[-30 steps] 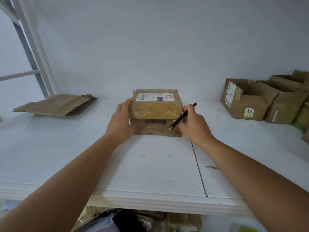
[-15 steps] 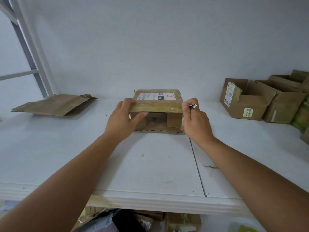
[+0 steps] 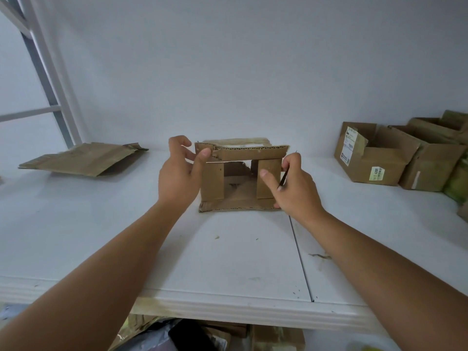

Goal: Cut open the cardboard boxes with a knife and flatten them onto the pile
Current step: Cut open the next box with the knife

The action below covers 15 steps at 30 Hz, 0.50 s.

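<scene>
Head view: left hand [image 3: 178,178] pinches box [image 3: 240,173] flap; right hand [image 3: 293,188] grips mostly hidden knife [image 3: 283,179].

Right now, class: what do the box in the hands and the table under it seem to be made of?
Box: brown corrugated cardboard, matte; fluted layers show along its cut flap edges.
Table: white, smooth, faintly glossy, probably moulded plastic or painted board; a seam splits it and the ribbed front edge is scuffed.

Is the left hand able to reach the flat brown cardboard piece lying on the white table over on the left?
Probably yes. The left hand holds the small brown cardboard box, and only bare white table lies between it and the flat brown cardboard piece.
</scene>
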Each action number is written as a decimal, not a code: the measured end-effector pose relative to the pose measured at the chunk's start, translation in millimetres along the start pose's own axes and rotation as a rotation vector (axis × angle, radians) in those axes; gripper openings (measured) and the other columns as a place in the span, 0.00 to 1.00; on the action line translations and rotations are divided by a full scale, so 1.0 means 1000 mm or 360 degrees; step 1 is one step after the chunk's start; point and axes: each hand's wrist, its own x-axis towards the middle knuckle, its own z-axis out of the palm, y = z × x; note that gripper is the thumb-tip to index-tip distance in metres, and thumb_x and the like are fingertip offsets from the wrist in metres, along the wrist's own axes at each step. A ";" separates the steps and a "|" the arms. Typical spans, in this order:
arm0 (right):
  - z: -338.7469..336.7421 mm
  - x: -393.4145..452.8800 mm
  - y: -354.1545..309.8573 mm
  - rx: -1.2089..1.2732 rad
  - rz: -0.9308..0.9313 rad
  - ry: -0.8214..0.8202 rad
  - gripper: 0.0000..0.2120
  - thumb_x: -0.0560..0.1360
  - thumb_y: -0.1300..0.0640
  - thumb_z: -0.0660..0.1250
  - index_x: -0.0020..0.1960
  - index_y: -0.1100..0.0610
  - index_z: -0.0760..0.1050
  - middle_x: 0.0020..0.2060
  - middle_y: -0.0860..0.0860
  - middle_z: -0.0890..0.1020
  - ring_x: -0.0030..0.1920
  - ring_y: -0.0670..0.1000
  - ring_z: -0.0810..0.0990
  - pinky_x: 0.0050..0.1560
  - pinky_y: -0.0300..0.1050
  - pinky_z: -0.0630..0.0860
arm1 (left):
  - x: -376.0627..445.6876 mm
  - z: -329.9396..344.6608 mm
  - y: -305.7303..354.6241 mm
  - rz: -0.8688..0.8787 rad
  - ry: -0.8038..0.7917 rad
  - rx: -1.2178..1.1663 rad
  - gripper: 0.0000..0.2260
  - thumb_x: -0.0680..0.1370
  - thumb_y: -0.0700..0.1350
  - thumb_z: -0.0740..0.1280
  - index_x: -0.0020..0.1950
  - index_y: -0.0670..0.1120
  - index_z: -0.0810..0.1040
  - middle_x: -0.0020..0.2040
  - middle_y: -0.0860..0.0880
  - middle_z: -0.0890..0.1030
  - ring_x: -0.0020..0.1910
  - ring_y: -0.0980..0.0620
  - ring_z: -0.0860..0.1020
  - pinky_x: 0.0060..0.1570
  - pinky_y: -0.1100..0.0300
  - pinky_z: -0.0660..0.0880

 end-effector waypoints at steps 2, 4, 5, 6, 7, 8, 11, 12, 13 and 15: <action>0.002 -0.002 -0.002 -0.0137 -0.0092 0.0061 0.25 0.74 0.37 0.66 0.49 0.52 0.56 0.29 0.45 0.65 0.27 0.49 0.68 0.28 0.46 0.64 | -0.001 0.001 0.003 0.0075 0.0044 0.0114 0.10 0.82 0.58 0.60 0.52 0.59 0.59 0.39 0.58 0.75 0.37 0.66 0.75 0.33 0.63 0.64; 0.001 -0.001 -0.004 -0.0258 -0.0174 0.0154 0.26 0.73 0.37 0.68 0.49 0.53 0.56 0.30 0.44 0.63 0.27 0.48 0.65 0.27 0.44 0.60 | -0.001 0.001 0.004 0.0137 0.0067 0.0205 0.06 0.84 0.56 0.58 0.50 0.58 0.62 0.37 0.60 0.74 0.37 0.66 0.75 0.33 0.66 0.63; 0.000 -0.001 -0.005 -0.0295 -0.0215 0.0187 0.26 0.73 0.38 0.69 0.49 0.53 0.57 0.30 0.43 0.62 0.28 0.48 0.64 0.27 0.44 0.59 | -0.001 0.000 0.004 0.0161 0.0072 0.0223 0.05 0.84 0.55 0.58 0.50 0.57 0.64 0.38 0.60 0.75 0.37 0.66 0.74 0.34 0.65 0.63; -0.001 0.000 -0.005 -0.0305 -0.0252 0.0205 0.26 0.73 0.39 0.70 0.48 0.54 0.57 0.31 0.43 0.61 0.29 0.48 0.63 0.27 0.44 0.58 | -0.002 0.000 0.004 0.0175 0.0074 0.0224 0.03 0.84 0.53 0.57 0.51 0.56 0.67 0.39 0.59 0.75 0.37 0.65 0.74 0.35 0.63 0.64; -0.001 0.000 -0.005 -0.0296 -0.0276 0.0209 0.26 0.73 0.40 0.71 0.48 0.54 0.58 0.32 0.43 0.61 0.29 0.48 0.63 0.28 0.43 0.57 | -0.002 0.001 0.004 0.0183 0.0080 0.0227 0.04 0.84 0.52 0.57 0.53 0.55 0.69 0.41 0.58 0.76 0.37 0.64 0.74 0.36 0.61 0.64; -0.001 0.000 -0.004 -0.0278 -0.0274 0.0207 0.26 0.72 0.40 0.72 0.48 0.54 0.58 0.33 0.43 0.61 0.30 0.47 0.63 0.28 0.42 0.58 | -0.003 0.002 0.004 0.0189 0.0083 0.0244 0.04 0.84 0.51 0.57 0.55 0.54 0.71 0.43 0.56 0.78 0.36 0.62 0.74 0.38 0.60 0.65; 0.001 0.000 -0.003 -0.0223 -0.0204 0.0211 0.28 0.72 0.40 0.72 0.49 0.54 0.57 0.34 0.44 0.63 0.31 0.48 0.65 0.29 0.43 0.60 | -0.006 0.006 0.007 0.0193 0.0038 0.0269 0.09 0.81 0.52 0.63 0.60 0.52 0.71 0.52 0.54 0.80 0.38 0.57 0.77 0.40 0.58 0.69; 0.002 0.000 -0.002 -0.0226 -0.0192 0.0222 0.28 0.71 0.40 0.73 0.49 0.54 0.57 0.34 0.44 0.63 0.30 0.48 0.65 0.28 0.43 0.60 | -0.008 0.007 0.008 0.0195 -0.0006 0.0265 0.14 0.79 0.53 0.66 0.63 0.52 0.70 0.55 0.54 0.79 0.40 0.55 0.78 0.41 0.58 0.72; 0.002 0.000 -0.002 -0.0238 -0.0185 0.0235 0.28 0.71 0.40 0.73 0.49 0.54 0.56 0.34 0.44 0.63 0.30 0.49 0.66 0.28 0.43 0.60 | -0.010 0.008 0.008 0.0209 -0.0059 0.0261 0.21 0.76 0.55 0.69 0.65 0.51 0.68 0.58 0.53 0.77 0.44 0.53 0.79 0.43 0.57 0.73; 0.002 0.000 -0.002 -0.0289 -0.0169 0.0265 0.29 0.70 0.39 0.74 0.49 0.54 0.56 0.35 0.46 0.65 0.30 0.50 0.67 0.27 0.43 0.60 | -0.013 0.012 0.007 0.0309 -0.0120 0.0304 0.32 0.71 0.58 0.74 0.68 0.48 0.65 0.61 0.51 0.74 0.53 0.49 0.78 0.45 0.57 0.72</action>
